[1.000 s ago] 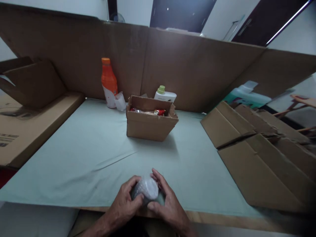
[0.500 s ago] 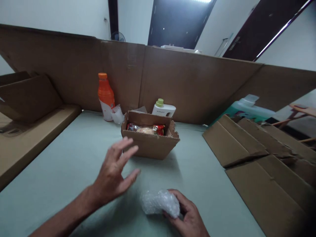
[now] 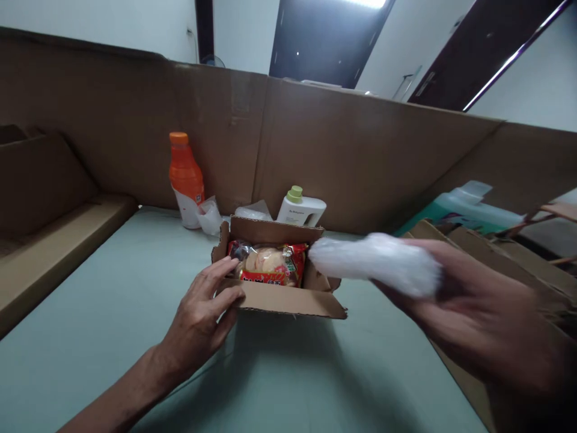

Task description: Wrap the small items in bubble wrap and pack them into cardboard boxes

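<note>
Presently, on the counter [image 3: 288,385], under a pale green cloth:

One oblong bundle of translucent white bubble wrap [image 3: 378,261], blurred, in the right hand [image 3: 478,307]; that grip is closed round its right end. Bundle is raised, at the right end of the box; contact with the box cannot be told.

One small open brown cardboard box [image 3: 293,300], mid-counter towards the far edge. Near flap leans outward, towards the near edge. Left hand [image 3: 198,313] at its near left corner, fingers slightly bent and parted, tips on the cardboard; whether this grip pinches it cannot be told.

One clear-and-red plastic food packet [image 3: 268,261], pale contents, lying inside, taking up much of the box's floor.

Along the far edge, behind the box: one orange-and-white plastic bottle [image 3: 186,180], orange cap, upright; one crumpled translucent plastic piece [image 3: 210,218], just beside it; one flat whitish packet [image 3: 252,210], partly hidden; one white handled jug [image 3: 300,209], green cap. One tall brown cardboard screen [image 3: 351,150] backs them.

Left edge: one thick flat brown carton [image 3: 67,240], bearing an open cardboard box [image 3: 40,180].

Right edge: cut brown cardboard boxes [image 3: 469,385], largely covered by the right hand; beyond, one transparent container of green liquid [image 3: 473,210].
</note>
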{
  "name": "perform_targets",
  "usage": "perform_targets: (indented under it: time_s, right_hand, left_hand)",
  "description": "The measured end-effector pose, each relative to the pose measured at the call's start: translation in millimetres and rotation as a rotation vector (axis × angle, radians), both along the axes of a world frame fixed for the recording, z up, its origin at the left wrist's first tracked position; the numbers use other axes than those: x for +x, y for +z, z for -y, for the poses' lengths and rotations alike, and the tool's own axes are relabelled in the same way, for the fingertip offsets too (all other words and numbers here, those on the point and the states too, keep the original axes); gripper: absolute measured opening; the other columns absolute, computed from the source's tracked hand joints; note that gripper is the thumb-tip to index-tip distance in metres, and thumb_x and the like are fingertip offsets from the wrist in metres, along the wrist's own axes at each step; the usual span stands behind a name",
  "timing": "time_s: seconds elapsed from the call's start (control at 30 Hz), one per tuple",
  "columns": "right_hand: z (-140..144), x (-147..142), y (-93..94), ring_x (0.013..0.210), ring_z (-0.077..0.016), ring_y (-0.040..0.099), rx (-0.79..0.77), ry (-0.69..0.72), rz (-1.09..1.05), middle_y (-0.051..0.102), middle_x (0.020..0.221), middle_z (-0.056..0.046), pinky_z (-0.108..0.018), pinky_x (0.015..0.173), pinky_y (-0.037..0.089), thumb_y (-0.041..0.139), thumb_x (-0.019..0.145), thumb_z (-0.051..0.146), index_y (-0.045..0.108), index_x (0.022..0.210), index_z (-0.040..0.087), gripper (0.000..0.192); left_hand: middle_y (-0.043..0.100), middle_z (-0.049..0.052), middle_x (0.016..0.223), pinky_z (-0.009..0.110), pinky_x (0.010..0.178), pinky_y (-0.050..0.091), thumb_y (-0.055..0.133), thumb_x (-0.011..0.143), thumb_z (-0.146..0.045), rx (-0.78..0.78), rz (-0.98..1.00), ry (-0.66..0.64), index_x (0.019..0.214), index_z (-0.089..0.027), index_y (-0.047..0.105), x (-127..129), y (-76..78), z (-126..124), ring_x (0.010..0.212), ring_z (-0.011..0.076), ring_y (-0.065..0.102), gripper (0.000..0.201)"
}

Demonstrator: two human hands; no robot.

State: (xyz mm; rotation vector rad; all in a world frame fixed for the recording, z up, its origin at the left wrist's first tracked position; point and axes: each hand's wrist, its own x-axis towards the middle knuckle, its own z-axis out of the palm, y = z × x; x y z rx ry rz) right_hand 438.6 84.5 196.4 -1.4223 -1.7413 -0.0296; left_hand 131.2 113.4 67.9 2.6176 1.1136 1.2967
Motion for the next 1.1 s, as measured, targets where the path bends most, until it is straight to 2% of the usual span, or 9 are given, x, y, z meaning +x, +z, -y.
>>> perform_targets:
  time_s: [0.13, 0.3, 0.53, 0.6, 0.7, 0.8, 0.9, 1.0, 1.1]
  right_hand:
    - [-53, -33, 8.6, 0.051, -0.0107, 0.054, -0.300, 0.284, 0.337, 0.068, 0.068, 0.003, -0.022, 0.047, 0.036, 0.065, 0.080, 0.024, 0.071, 0.092, 0.023, 0.013]
    - [-85, -45, -21.3, 0.045, -0.0109, 0.047, -0.519, 0.355, 0.655, 0.060, 0.056, 0.003, -0.025, 0.046, 0.024, 0.067, 0.073, 0.015, 0.061, 0.069, 0.023, 0.010]
    - [-105, -38, -67.6, 0.044, -0.0135, 0.051, -0.540, 0.416, 0.685, 0.058, 0.049, 0.002, -0.028, 0.050, 0.032, 0.068, 0.071, 0.009, 0.058, 0.055, 0.024, 0.025]
    - [-107, -40, -66.6, 0.047, -0.0146, 0.054, -0.573, 0.395, 0.793, 0.062, 0.052, -0.001, -0.028, 0.052, 0.035, 0.064, 0.073, 0.006, 0.061, 0.056, 0.023, 0.024]
    - [-98, -40, -46.2, 0.065, -0.0208, 0.066, -0.573, 0.346, 0.907, 0.071, 0.068, -0.005, -0.031, 0.061, 0.043, 0.062, 0.074, 0.005, 0.069, 0.071, 0.020, 0.017]
    - [-65, -23, -17.6, 0.091, -0.0270, 0.070, -0.372, 0.275, 0.802, 0.076, 0.099, -0.008, -0.037, 0.076, 0.049, 0.063, 0.081, 0.015, 0.072, 0.101, 0.021, 0.023]
    - [-17, 5, -11.3, 0.087, -0.0240, 0.070, -0.149, 0.061, 0.464, 0.077, 0.098, -0.005, -0.036, 0.076, 0.051, 0.058, 0.091, 0.031, 0.071, 0.104, 0.024, 0.019]
    - [12, 22, -43.1, 0.075, -0.0214, 0.070, -0.183, -0.105, 0.108, 0.077, 0.089, -0.005, -0.032, 0.065, 0.053, 0.060, 0.090, 0.040, 0.071, 0.097, 0.023, 0.021]
    - [1, 12, -95.5, 0.094, -0.0261, 0.071, -0.354, -0.042, -0.146, 0.074, 0.113, -0.010, -0.034, 0.070, 0.056, 0.070, 0.079, 0.047, 0.064, 0.120, 0.021, 0.049]
  left_hand:
    - [0.049, 0.015, 0.142, 0.054, 0.104, 0.051, 0.054, 0.089, -0.006, -0.007, 0.015, -0.007, 0.103, -0.020, 0.061, 1, 2.1, -3, 0.136, 0.0304, 0.047, 0.022]
    - [0.053, 0.014, 0.140, 0.054, 0.103, 0.052, 0.053, 0.088, -0.005, -0.009, 0.029, -0.017, 0.103, -0.021, 0.062, 1, 1.9, -3, 0.135, 0.0303, 0.049, 0.024]
    - [0.054, 0.015, 0.140, 0.053, 0.103, 0.051, 0.054, 0.088, -0.005, -0.007, 0.030, -0.017, 0.103, -0.020, 0.062, 0, 0.9, -6, 0.134, 0.0303, 0.050, 0.022]
    - [0.054, 0.014, 0.139, 0.053, 0.103, 0.050, 0.054, 0.087, -0.005, -0.002, 0.029, -0.014, 0.102, -0.020, 0.063, 1, 0.0, -6, 0.133, 0.0307, 0.050, 0.023]
    - [0.054, 0.014, 0.139, 0.050, 0.102, 0.051, 0.056, 0.087, -0.003, 0.035, 0.055, 0.000, 0.107, -0.021, 0.063, 1, 1.5, -2, 0.131, 0.0300, 0.053, 0.028]
    - [0.045, 0.013, 0.149, 0.048, 0.107, 0.048, 0.063, 0.084, -0.004, 0.101, 0.189, 0.077, 0.126, -0.024, 0.058, -1, 4.2, 5, 0.135, 0.0302, 0.050, 0.046]
    - [0.040, 0.011, 0.153, 0.052, 0.113, 0.042, 0.069, 0.084, -0.012, 0.033, 0.351, 0.159, 0.144, -0.030, 0.044, -8, -1.1, 9, 0.139, 0.0307, 0.045, 0.068]
    - [0.041, 0.011, 0.154, 0.055, 0.111, 0.043, 0.069, 0.086, -0.030, -0.301, 0.475, 0.169, 0.153, -0.032, 0.032, -14, -18.9, 0, 0.140, 0.0315, 0.044, 0.076]
    - [0.036, 0.015, 0.157, 0.057, 0.111, 0.041, 0.072, 0.080, -0.045, -0.634, 0.572, 0.120, 0.154, -0.027, 0.026, -7, -39.0, -18, 0.143, 0.0354, 0.039, 0.089]
